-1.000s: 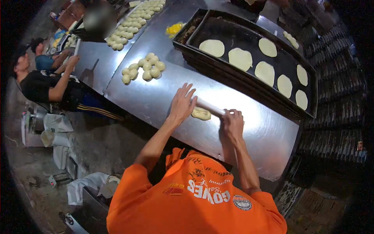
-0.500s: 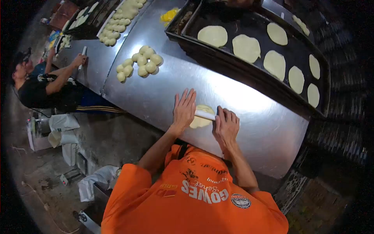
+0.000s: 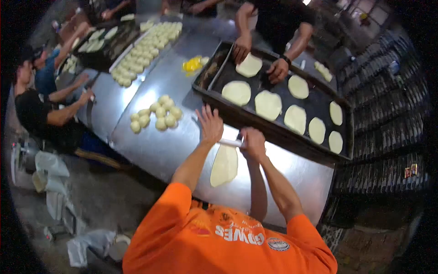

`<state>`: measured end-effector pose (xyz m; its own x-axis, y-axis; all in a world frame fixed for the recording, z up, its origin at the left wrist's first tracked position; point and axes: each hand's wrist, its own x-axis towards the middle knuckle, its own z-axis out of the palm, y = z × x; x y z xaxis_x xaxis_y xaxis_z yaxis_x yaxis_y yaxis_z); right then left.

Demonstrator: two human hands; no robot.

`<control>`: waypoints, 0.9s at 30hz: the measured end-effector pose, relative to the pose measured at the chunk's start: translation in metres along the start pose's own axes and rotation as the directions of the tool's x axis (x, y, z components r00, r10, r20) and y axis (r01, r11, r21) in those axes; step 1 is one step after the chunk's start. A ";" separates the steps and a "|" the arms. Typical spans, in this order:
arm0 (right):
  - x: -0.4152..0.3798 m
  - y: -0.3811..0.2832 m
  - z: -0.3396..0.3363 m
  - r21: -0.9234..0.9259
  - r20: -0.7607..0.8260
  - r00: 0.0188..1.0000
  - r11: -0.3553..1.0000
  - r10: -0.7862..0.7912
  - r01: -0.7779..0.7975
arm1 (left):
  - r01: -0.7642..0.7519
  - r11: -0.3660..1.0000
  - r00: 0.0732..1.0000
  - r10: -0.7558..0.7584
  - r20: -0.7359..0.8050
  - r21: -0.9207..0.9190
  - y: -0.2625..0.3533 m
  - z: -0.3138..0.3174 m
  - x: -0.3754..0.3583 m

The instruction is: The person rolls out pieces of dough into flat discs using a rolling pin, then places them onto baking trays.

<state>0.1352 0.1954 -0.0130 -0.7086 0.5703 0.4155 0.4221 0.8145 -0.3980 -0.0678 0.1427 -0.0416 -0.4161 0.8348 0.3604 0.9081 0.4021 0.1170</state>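
A white rolling pin (image 3: 231, 142) lies across the far end of a flattened oval of dough (image 3: 224, 167) on the metal table. My left hand (image 3: 211, 126) rests over the pin's left end, fingers stretched out and spread. At the other end, my right hand (image 3: 252, 142) has its fingers curled over the pin. Both hands are close to the near wall of a large dark baking tray (image 3: 292, 142). Several flat dough rounds (image 3: 268, 105) lie in that tray. To the left of my left hand sits a cluster of dough balls (image 3: 160, 112).
Across the tray, another person's hands (image 3: 278, 70) are at a dough round. A yellow lump (image 3: 193, 65) sits behind the tray's left corner. Rows of dough balls (image 3: 148, 50) lie farther left. A co-worker (image 3: 45, 109) stands at the left; stacked dark trays (image 3: 388, 123) rise at the right.
My hands and the rolling pin have moved away from my body, toward the tray. The dough under the pin is now longer. Another person's hands have come into view over the tray.
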 end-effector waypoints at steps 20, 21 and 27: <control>-0.168 -0.118 -0.079 0.009 0.017 0.937 0.937 0.350 -0.350 | 0.239 0.658 0.962 -0.059 0.268 -0.714 -0.007 -0.088 -0.219; -0.174 -0.087 -0.075 -0.056 -0.048 0.926 0.925 0.373 -0.376 | 0.175 0.738 0.980 -0.066 0.188 -0.652 -0.008 -0.082 -0.206; -0.141 0.024 -0.092 -0.267 -0.160 0.898 0.857 0.411 -0.440 | 0.033 0.934 0.963 0.065 0.262 -0.356 0.017 -0.086 -0.156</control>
<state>0.2977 0.1446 -0.0060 -0.3722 0.8637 0.3399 0.8249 0.4757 -0.3055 0.0163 -0.0127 -0.0162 -0.3536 0.9286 0.1121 0.8511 0.2697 0.4504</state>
